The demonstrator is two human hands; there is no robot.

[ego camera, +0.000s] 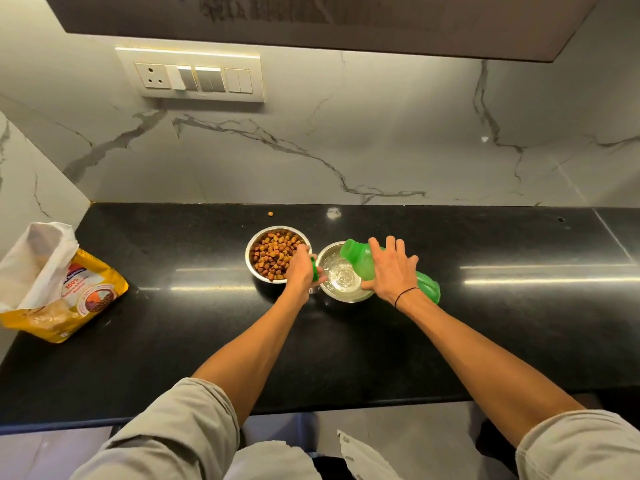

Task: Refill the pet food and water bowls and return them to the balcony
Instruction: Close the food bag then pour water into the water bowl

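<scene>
- My right hand (389, 270) grips the green bottle (360, 263) from above, fingers (391, 247) spread over its body. The bottle is tipped mouth-down over the water bowl (341, 289), so the contents should land inside the rim rather than on the table (485, 323).
- The water bowl already shows clear water with ripples; I judge the pour to be under way or near its end.
- My left hand (303, 270) pinches the green cap (314, 270) just beside the bowl's left rim. Holding it there keeps it off the table and ready for re-closing.
- The food bowl (275, 253) stands touching or just beside the water bowl, heaped with brown kibble; the food step looks complete.
- One stray kibble (270, 214) lies behind the bowls, near the wall.
- The open yellow food bag (59, 289) lies at the table's left end, well apart from the pouring.
- Both bowls remain on the table; the return to the balcony is not yet done.
</scene>
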